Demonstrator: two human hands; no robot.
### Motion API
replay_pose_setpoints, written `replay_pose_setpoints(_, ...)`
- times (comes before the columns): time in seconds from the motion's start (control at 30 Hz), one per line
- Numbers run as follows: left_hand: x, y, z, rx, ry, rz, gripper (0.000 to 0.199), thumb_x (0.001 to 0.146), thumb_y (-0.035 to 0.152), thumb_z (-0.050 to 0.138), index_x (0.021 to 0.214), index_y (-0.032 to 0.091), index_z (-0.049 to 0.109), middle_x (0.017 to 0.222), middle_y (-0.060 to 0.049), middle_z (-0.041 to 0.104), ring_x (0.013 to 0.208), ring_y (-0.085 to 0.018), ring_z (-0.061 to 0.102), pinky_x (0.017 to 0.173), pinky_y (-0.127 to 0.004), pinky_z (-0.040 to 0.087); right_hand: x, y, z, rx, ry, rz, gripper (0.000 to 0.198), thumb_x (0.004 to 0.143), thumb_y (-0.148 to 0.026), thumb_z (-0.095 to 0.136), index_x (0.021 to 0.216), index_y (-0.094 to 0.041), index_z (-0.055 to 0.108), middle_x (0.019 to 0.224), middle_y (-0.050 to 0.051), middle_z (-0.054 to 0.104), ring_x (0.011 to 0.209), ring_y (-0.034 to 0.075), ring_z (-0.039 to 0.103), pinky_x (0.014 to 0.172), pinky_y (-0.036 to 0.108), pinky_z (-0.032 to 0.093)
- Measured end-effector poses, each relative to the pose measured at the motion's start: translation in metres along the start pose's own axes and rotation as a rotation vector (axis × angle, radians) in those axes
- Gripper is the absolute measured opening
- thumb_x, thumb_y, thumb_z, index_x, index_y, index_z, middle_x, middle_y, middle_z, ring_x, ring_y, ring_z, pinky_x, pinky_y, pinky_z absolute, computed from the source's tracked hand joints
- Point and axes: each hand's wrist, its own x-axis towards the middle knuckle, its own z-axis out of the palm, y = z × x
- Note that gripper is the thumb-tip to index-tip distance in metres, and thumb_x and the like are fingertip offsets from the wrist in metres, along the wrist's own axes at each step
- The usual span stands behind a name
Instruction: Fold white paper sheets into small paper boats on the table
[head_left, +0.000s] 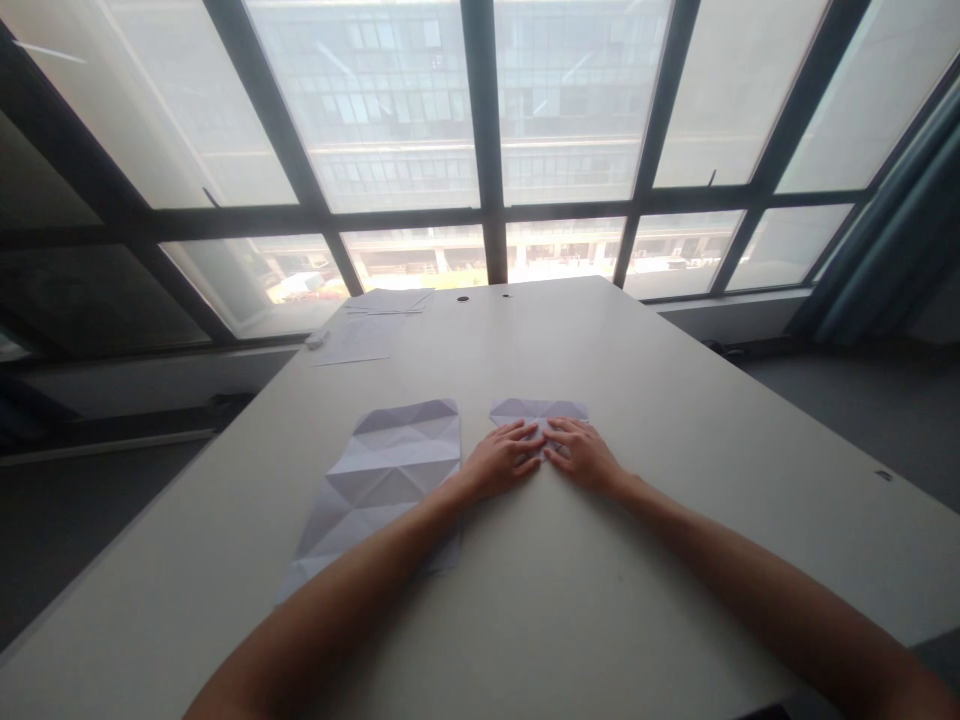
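A folded sheet of white paper (538,409) lies on the table in front of me, with creases along its far edge. My left hand (504,458) rests on its left part, fingers stretched out and flat. From the other side my right hand (583,452) presses on the paper with spread fingers, its fingertips close to those of the left. Both hands cover most of the near half of the paper. To the left lies a larger creased sheet (401,450), unfolded, partly hidden under my left forearm.
The white table (570,350) stretches away to large windows (405,110). At its far left are several paper sheets (356,338) and a small white object (316,340). A dark round hole (463,299) sits near the far edge. A blue curtain (885,220) hangs at right.
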Motion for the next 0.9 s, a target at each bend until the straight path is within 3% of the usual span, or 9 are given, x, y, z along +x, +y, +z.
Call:
replay_pose_setpoints(0.2, 0.0030, -0.0035, 0.0020, -0.048, 0.027, -0.023, 0.036, 0.097, 0.030, 0.046, 0.131, 0.032, 0.060, 0.141, -0.001, 0.054, 0.134, -0.024, 0.045, 0.111, -0.042, 0.038, -0.0002, 0.0024, 0.0008, 0.023, 0.051, -0.036, 0.039, 0.085, -0.040, 0.062, 0.121, -0.025, 0.067, 0.131, 0.009, 0.061, 0.123, 0.027, 0.053, 0.106, 0.043, 0.039)
replay_pose_setpoints(0.5, 0.0036, -0.0037, 0.0043, -0.068, 0.071, -0.062, 0.032, 0.092, 0.035, 0.056, 0.123, 0.034, 0.066, 0.138, 0.000, 0.056, 0.132, -0.024, 0.047, 0.110, -0.039, 0.038, -0.0003, -0.0001, 0.0010, 0.027, 0.039, -0.001, 0.041, 0.085, -0.045, 0.062, 0.121, -0.026, 0.067, 0.132, 0.010, 0.060, 0.123, 0.027, 0.053, 0.106, 0.045, 0.038)
replay_pose_setpoints(0.7, 0.0028, 0.0001, 0.0007, -0.045, 0.086, -0.098, 0.030, 0.090, 0.039, 0.059, 0.118, 0.036, 0.069, 0.132, -0.001, 0.061, 0.128, -0.026, 0.050, 0.107, -0.042, 0.039, -0.0003, 0.0017, 0.0021, 0.055, 0.028, -0.032, 0.037, 0.085, -0.034, 0.063, 0.120, -0.024, 0.067, 0.132, 0.010, 0.060, 0.125, 0.027, 0.052, 0.107, 0.045, 0.037)
replay_pose_setpoints(0.9, 0.0008, -0.0003, 0.0010, -0.075, 0.110, -0.093, 0.028, 0.090, 0.043, 0.060, 0.115, 0.036, 0.070, 0.133, -0.003, 0.060, 0.127, -0.026, 0.050, 0.108, -0.046, 0.038, -0.0002, 0.0032, 0.0051, 0.086, 0.039, -0.013, 0.035, 0.083, -0.036, 0.065, 0.117, -0.027, 0.070, 0.131, 0.009, 0.061, 0.123, 0.026, 0.053, 0.106, 0.046, 0.038)
